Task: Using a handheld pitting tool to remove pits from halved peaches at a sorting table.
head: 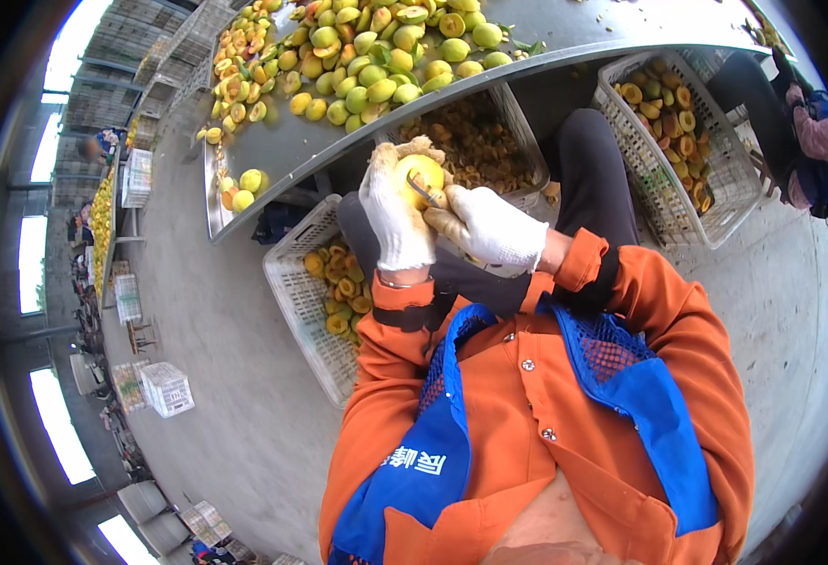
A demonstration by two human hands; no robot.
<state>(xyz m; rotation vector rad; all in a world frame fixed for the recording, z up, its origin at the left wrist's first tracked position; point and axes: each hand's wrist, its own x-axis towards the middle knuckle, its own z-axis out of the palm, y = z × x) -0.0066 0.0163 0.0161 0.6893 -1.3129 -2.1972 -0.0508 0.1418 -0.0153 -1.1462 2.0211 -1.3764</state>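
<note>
My left hand [398,205], in a white knit glove with a tan palm, holds a yellow peach-like fruit [421,176] over the near edge of the metal table. A curved metal blade [424,192] lies against the cut fruit, and its lower end goes into the fingers of my right hand [488,224], gloved alike. The handle is hidden in that grip. Beyond my hands, a heap of whole and halved yellow-green fruit [364,78] covers part of the table.
The metal table [279,155] has a raised rim. Plastic crates of fruit halves stand at left [301,304] and right [696,205]; another crate [527,134] under the table holds brownish pieces. A co-worker [820,141] sits at far right. More crates [166,388] stand at far left.
</note>
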